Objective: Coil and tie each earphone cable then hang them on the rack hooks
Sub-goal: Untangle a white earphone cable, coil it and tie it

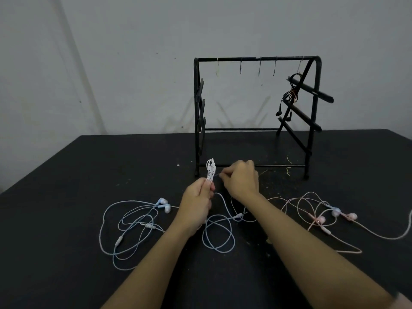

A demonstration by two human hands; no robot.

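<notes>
The left hand (197,200) grips a bundled white earphone cable (210,169), its thin glossy loops standing upright above the fist. The right hand (239,179), fingers curled, seems to pinch a fine wire tie just beside the bundle, though it is too thin to be sure. On the matte black desk (66,186), loose blue earphones (136,228) sprawl left and pink earphones (323,216) right. Beyond stands a black metal rack (256,59) with slim hooks; a coiled black earphone (289,94) hangs at its right end.
</notes>
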